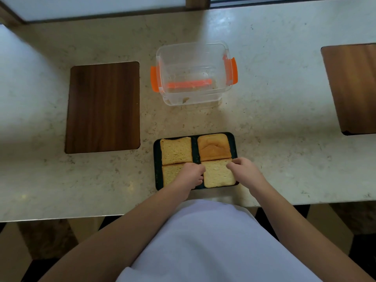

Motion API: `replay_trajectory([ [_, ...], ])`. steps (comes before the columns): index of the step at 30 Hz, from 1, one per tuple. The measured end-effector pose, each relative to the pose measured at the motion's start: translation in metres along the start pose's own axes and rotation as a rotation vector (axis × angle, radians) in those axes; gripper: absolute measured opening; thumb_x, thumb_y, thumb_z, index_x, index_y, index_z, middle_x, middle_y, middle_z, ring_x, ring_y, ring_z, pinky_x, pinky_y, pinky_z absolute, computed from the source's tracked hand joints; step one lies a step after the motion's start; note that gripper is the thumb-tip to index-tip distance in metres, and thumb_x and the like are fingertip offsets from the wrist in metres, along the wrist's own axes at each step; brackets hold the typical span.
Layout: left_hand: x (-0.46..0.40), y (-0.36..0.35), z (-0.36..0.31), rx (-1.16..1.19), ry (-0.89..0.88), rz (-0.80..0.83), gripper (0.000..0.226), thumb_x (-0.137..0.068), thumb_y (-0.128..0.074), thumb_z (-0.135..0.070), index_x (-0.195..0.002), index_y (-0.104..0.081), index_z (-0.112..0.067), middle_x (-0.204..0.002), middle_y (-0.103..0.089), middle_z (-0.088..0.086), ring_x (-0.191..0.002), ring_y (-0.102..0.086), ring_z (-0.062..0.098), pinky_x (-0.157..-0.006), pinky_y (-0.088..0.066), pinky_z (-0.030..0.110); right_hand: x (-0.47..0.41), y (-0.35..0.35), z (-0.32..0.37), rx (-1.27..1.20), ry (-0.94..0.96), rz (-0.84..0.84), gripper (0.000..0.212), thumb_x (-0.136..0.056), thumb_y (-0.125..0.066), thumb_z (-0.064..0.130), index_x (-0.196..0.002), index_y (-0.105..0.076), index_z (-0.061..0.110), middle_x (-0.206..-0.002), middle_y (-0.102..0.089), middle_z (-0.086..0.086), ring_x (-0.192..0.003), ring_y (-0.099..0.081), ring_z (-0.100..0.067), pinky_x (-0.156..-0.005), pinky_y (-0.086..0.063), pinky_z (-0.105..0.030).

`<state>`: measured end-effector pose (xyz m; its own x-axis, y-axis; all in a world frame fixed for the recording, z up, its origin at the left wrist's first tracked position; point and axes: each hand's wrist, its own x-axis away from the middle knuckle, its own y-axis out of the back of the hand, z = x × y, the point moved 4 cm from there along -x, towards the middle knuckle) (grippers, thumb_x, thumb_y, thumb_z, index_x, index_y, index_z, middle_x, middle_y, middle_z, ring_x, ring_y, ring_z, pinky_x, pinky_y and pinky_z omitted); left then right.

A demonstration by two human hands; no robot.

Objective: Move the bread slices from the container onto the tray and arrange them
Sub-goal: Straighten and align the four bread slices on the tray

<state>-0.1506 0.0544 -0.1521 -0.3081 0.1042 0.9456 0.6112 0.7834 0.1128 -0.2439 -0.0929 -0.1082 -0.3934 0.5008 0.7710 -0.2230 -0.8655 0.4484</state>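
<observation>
Dark rectangular tray [234, 143] on pale speckled stone worktop [274, 119], four square bread slices in 2x2 grid: far-left slice [176, 150], far-right crust-side slice [213, 147], near-left slice [169, 173], near-right slice [218, 176]. Left hand [191, 175] fingers curled at near-right slice's left edge, covers part of near-left. Right hand [244, 169] fingertips pinch its far-right corner. Clear plastic container with orange clips [193, 74] beyond tray, no slices inside. Two dark wood boards, left [102, 107], right [354, 88].
</observation>
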Motion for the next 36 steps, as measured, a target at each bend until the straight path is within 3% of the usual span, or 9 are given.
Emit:
replay_trajectory([
  [6,-0.004,0.012,0.002,-0.03,-0.094,0.013,0.007,-0.068,-0.055,-0.018,-0.075,-0.054,-0.015,-0.072,-0.052,0.004,-0.076,-0.053,0.021,-0.071,-0.043,0.035,-0.005,-0.002,-0.003,-0.029,-0.02,0.027,0.048,-0.095,-0.049,0.018,-0.132,-0.05,-0.012,-0.115,-0.065,-0.033,-0.089,-0.063,-0.038,-0.095,-0.049,-0.063],
  [11,0.002,0.011,-0.011,-0.06,-0.186,0.02,0.003,-0.068,-0.052,-0.022,-0.069,-0.055,-0.023,-0.078,-0.056,0.002,-0.081,-0.059,0.02,-0.083,-0.048,0.037,-0.019,0.007,0.003,-0.115,-0.041,0.049,0.053,-0.097,-0.041,0.011,-0.15,-0.042,0.009,-0.15,-0.049,-0.01,-0.132,-0.049,-0.027,-0.109,-0.045,-0.05],
  [17,0.002,0.006,-0.024,-0.054,-0.198,0.038,0.032,-0.066,-0.045,-0.009,-0.043,-0.037,-0.031,-0.054,-0.035,-0.004,-0.061,-0.034,0.019,-0.066,-0.025,0.04,-0.022,0.005,0.018,-0.07,-0.04,0.079,0.058,-0.09,-0.035,0.004,-0.147,-0.047,0.008,-0.145,-0.054,-0.011,-0.128,-0.052,-0.027,-0.107,-0.046,-0.05],
  [19,0.005,0.009,-0.022,-0.081,-0.185,0.016,0.024,-0.073,-0.047,-0.011,-0.057,-0.049,-0.028,-0.067,-0.047,0.001,-0.07,-0.045,0.02,-0.068,-0.038,0.038,-0.022,0.004,0.017,-0.061,-0.043,0.076,0.058,-0.092,-0.035,0.004,-0.148,-0.046,0.008,-0.147,-0.052,-0.011,-0.129,-0.05,-0.028,-0.108,-0.045,-0.05],
  [21,0.004,0.01,-0.02,-0.088,-0.219,0.01,0.023,-0.08,-0.048,-0.017,-0.095,-0.066,-0.015,-0.099,-0.061,0.009,-0.096,-0.058,0.022,-0.097,-0.048,0.043,-0.023,0.003,0.015,-0.068,-0.051,0.077,0.056,-0.093,-0.035,0.004,-0.149,-0.045,0.009,-0.15,-0.049,-0.01,-0.133,-0.047,-0.028,-0.11,-0.044,-0.05],
  [23,0.006,0.01,-0.02,-0.115,-0.226,0.003,0.057,-0.085,-0.048,-0.023,-0.14,-0.051,-0.01,-0.132,-0.057,0.009,-0.123,-0.054,0.024,-0.108,-0.043,0.048,-0.024,0.002,0.013,-0.068,-0.052,0.072,0.055,-0.094,-0.036,0.006,-0.149,-0.045,0.009,-0.151,-0.048,-0.009,-0.134,-0.047,-0.027,-0.11,-0.043,-0.05],
  [25,0.007,0.008,-0.023,-0.139,-0.263,-0.004,0.062,-0.087,-0.048,-0.022,-0.148,-0.042,-0.012,-0.138,-0.054,0.007,-0.128,-0.051,0.024,-0.108,-0.044,0.047,-0.026,0.0,0.012,-0.057,-0.043,0.064,0.055,-0.095,-0.036,0.008,-0.149,-0.045,0.009,-0.149,-0.05,-0.009,-0.131,-0.049,-0.027,-0.108,-0.045,-0.05],
  [30,0.007,0.007,-0.028,-0.182,-0.298,0.0,0.012,-0.083,-0.049,-0.019,-0.076,-0.054,-0.027,-0.093,-0.052,0.005,-0.092,-0.052,0.019,-0.09,-0.047,0.042,-0.029,-0.003,0.013,-0.036,-0.023,0.049,0.057,-0.091,-0.036,0.004,-0.147,-0.047,0.008,-0.146,-0.053,-0.01,-0.126,-0.051,-0.026,-0.097,-0.046,-0.039],
  [36,-0.001,0.008,-0.026,-0.135,-0.255,0.013,0.012,-0.072,-0.045,-0.015,-0.069,-0.045,-0.027,-0.086,-0.047,0.007,-0.082,-0.045,0.021,-0.075,-0.036,0.039,-0.036,0.0,0.007,-0.047,-0.023,0.063,0.057,-0.091,-0.036,0.001,-0.146,-0.048,0.009,-0.145,-0.053,-0.01,-0.128,-0.052,-0.027,-0.108,-0.046,-0.047],
])
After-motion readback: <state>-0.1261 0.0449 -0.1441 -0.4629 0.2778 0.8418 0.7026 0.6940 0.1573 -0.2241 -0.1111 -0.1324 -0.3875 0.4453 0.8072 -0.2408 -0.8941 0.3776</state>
